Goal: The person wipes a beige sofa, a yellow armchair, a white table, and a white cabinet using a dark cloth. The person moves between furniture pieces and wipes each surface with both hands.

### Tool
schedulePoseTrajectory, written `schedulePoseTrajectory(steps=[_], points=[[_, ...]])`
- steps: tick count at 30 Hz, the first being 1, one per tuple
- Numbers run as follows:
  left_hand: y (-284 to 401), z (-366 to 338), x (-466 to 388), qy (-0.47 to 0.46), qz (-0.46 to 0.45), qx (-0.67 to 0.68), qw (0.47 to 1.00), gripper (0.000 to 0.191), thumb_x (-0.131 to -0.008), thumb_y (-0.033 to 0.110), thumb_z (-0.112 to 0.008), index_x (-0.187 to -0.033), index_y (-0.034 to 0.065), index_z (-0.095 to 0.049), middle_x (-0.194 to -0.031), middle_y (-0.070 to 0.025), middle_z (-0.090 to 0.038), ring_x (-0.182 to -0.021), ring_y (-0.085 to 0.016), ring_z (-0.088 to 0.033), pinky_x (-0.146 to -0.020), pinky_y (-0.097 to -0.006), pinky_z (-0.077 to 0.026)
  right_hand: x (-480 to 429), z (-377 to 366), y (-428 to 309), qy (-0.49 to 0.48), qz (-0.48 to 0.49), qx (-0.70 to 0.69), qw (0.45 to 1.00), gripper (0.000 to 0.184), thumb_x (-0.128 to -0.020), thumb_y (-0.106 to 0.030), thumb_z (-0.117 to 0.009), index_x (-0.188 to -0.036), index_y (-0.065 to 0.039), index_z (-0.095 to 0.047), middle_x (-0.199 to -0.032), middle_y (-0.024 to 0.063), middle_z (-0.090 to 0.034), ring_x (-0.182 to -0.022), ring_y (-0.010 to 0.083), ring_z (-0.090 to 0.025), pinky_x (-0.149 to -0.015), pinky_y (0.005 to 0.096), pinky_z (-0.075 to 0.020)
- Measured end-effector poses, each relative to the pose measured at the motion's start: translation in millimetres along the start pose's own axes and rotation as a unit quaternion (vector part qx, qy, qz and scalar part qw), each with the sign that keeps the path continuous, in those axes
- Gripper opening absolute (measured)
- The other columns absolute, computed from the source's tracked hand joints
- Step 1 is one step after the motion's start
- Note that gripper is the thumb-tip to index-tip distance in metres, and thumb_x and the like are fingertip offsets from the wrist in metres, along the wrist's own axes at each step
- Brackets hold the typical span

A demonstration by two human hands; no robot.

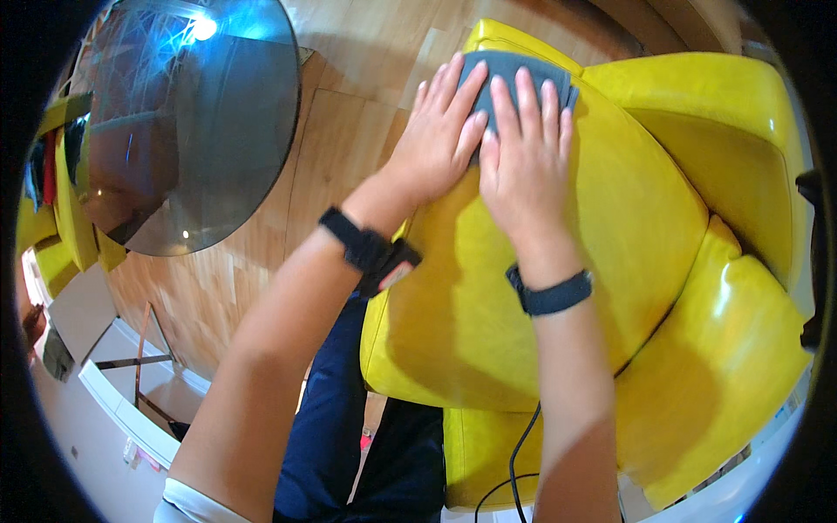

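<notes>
A folded grey-blue cloth (503, 61) lies on the far end of a yellow leather sofa seat (608, 216). My left hand (431, 147) rests palm down over the cloth's left side, its outer fingers reaching the seat's edge. Beside it, my right hand (529, 173) presses flat with spread fingers across the cloth's right part. Neither hand is closed around the cloth. The two thumbs are close to each other, and layered folds show at the cloth's right edge. Each wrist wears a black strap.
A round dark glass tabletop (216, 144) stands to the left above the wood floor (346, 131). The yellow sofa armrest (693, 82) rises at the far right, with a yellow cushion (719, 366) nearer. A black cable (516, 451) runs by my right forearm.
</notes>
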State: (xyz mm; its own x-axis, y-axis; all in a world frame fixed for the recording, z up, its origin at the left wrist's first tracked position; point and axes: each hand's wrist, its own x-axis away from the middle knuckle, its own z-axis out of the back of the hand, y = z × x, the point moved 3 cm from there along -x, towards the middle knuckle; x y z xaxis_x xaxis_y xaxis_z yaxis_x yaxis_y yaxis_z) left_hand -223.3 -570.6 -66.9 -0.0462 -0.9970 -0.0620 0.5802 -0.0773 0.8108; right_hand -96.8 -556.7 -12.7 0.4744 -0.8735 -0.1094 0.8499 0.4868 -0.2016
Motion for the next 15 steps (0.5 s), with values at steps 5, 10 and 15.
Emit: schedulePoseTrajectory(steps=[5, 10, 15], points=[[-27, -5, 6, -0.031, 0.031, 0.164, 0.985, 0.060, -0.102, 0.037, -0.036, -0.154, 0.0115, -0.022, -0.158, -0.0215, -0.018, -0.148, -0.037, -0.014, -0.118, -0.0517, -0.012, -14, -6, -15, -0.032, 0.029, 0.033, 0.999, 0.050, -0.088, -0.025, -0.057, -0.136, -0.009, -0.052, -0.146, 0.0111, -0.044, -0.137, 0.0357, -0.036, -0.114, 0.0538, -0.0242], [-22, -2, 141, -0.083, 0.112, 0.214, 0.967, 0.063, -0.102, 0.035, -0.036, -0.153, 0.0022, -0.018, -0.159, -0.0234, -0.012, -0.149, -0.036, -0.009, -0.119, -0.0467, -0.009, 69, 0, -72, -0.205, 0.104, 0.027, 0.973, 0.055, -0.091, -0.030, -0.053, -0.139, -0.003, -0.049, -0.149, 0.0116, -0.041, -0.141, 0.0315, -0.032, -0.117, 0.0503, -0.0197], [0, 9, 245, -0.126, 0.211, 0.242, 0.939, 0.063, -0.102, 0.034, -0.030, -0.152, -0.0013, -0.018, -0.159, -0.0242, -0.010, -0.149, -0.037, -0.007, -0.119, -0.0455, -0.006, 132, 4, -127, -0.361, 0.150, 0.010, 0.920, 0.060, -0.088, -0.033, -0.056, -0.139, -0.001, -0.049, -0.149, 0.0146, -0.039, -0.142, 0.0324, -0.030, -0.116, 0.0500, -0.0186]])
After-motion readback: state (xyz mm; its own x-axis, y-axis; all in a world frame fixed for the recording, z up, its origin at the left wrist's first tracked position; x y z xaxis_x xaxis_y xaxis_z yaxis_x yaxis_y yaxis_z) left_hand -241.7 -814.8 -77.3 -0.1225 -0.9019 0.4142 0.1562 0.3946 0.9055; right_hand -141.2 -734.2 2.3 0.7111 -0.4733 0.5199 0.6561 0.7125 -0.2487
